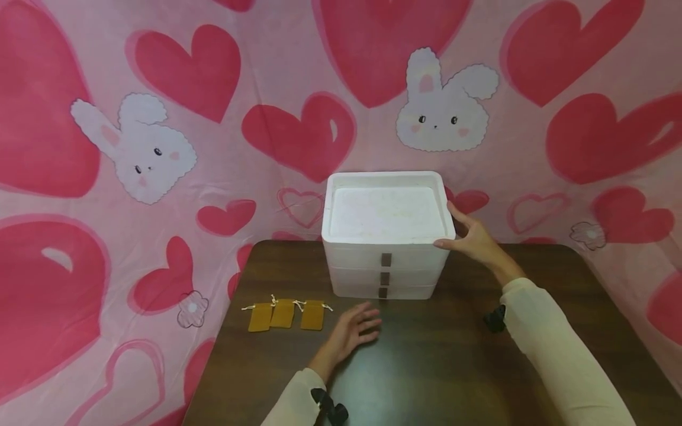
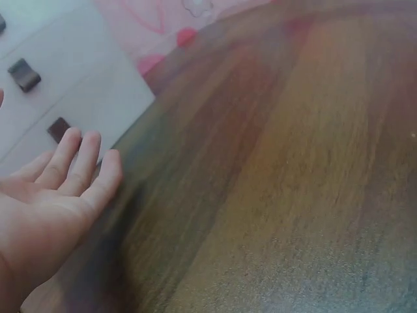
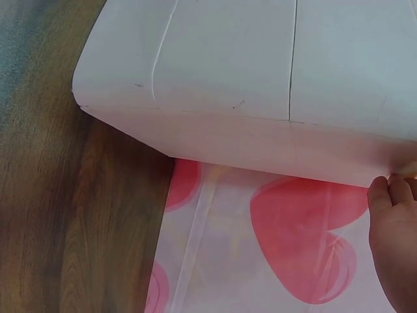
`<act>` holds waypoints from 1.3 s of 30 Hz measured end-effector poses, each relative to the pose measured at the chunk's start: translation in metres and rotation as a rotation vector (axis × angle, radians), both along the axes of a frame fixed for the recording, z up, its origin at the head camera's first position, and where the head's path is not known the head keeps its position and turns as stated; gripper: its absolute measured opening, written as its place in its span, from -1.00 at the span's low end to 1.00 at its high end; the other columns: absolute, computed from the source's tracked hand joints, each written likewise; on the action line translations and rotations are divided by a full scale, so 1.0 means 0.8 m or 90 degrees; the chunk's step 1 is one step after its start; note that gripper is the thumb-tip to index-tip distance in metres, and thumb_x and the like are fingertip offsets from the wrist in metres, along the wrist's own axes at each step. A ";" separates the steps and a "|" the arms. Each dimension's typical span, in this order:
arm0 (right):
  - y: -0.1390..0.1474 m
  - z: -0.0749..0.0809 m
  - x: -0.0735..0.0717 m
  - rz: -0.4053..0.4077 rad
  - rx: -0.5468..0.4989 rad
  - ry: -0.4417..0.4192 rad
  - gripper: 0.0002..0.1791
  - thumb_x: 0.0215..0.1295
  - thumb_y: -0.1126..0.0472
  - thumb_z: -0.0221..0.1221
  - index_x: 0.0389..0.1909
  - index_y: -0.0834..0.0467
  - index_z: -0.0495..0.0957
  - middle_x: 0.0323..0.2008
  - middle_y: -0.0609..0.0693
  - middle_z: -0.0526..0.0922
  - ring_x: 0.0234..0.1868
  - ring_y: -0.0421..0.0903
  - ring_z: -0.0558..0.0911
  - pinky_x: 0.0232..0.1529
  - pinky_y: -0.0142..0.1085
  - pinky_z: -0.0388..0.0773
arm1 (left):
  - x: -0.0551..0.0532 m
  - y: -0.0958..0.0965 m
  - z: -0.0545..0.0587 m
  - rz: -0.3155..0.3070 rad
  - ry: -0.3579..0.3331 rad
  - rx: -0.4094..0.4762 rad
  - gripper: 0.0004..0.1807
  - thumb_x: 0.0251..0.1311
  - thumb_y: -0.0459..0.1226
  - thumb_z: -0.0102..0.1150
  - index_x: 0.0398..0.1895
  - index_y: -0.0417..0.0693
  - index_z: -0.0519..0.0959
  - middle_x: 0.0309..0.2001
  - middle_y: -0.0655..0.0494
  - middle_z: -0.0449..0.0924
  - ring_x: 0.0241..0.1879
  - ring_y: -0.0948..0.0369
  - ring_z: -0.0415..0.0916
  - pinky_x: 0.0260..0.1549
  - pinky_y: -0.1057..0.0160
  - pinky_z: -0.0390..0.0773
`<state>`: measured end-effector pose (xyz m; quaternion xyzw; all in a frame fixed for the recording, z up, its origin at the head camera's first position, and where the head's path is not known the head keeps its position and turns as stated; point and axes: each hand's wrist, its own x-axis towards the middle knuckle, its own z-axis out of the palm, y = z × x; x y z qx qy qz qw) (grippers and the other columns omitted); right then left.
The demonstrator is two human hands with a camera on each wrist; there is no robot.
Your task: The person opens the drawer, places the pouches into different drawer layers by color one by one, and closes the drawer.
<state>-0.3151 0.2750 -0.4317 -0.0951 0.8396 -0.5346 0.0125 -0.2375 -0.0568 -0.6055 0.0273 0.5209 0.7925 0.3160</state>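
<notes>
A white plastic drawer unit (image 1: 386, 254) stands at the back of the table, its three drawers stacked and closed, each with a small brown pull tab. My right hand (image 1: 474, 239) grips its top right corner, thumb at the front and fingers along the side. In the right wrist view, the fingertips of that hand (image 3: 394, 215) touch the white side wall. My left hand (image 1: 354, 328) holds nothing and lies in front of the unit with fingers loosely spread. In the left wrist view, this hand (image 2: 58, 195) appears palm up, near a brown pull tab (image 2: 60, 129).
Left of the left hand, three mustard pouches lie on the table: a left one (image 1: 260, 318), a middle one (image 1: 283, 313) and a right one (image 1: 312, 315), with pale drawstrings. The dark wooden table (image 1: 426, 367) meets a pink cloth (image 1: 298, 65) with hearts and rabbits behind.
</notes>
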 end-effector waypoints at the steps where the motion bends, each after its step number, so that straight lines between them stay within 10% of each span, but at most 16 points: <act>1: 0.000 0.000 0.000 0.000 0.000 -0.002 0.12 0.23 0.27 0.41 0.62 0.06 -0.15 0.66 0.06 -0.08 0.58 0.20 0.15 0.30 -0.43 0.35 | -0.001 0.002 -0.002 -0.006 -0.004 -0.001 -0.26 0.55 0.00 -0.29 0.60 -0.27 -0.02 0.54 -0.37 0.14 0.45 -0.14 0.33 0.41 -0.16 0.41; 18: 0.004 -0.006 0.000 -0.002 -0.037 0.017 0.13 0.16 0.33 0.43 0.62 0.13 -0.10 0.65 0.12 -0.04 0.55 0.20 0.20 0.27 -0.52 0.40 | -0.026 0.029 -0.011 -0.105 -0.100 0.099 -0.28 0.56 -0.03 -0.28 0.60 -0.19 -0.14 0.61 -0.32 -0.06 0.59 -0.26 0.00 0.55 -0.29 0.06; 39: 0.002 -0.013 -0.003 -0.001 -0.073 0.017 0.15 0.11 0.42 0.43 0.61 0.19 -0.10 0.63 0.15 0.01 0.53 0.17 0.21 0.24 -0.63 0.39 | -0.055 0.066 -0.021 -0.069 -0.129 0.060 -0.17 0.48 0.15 -0.21 0.50 -0.36 0.09 0.51 -0.35 0.21 0.48 -0.10 0.32 0.44 0.02 0.38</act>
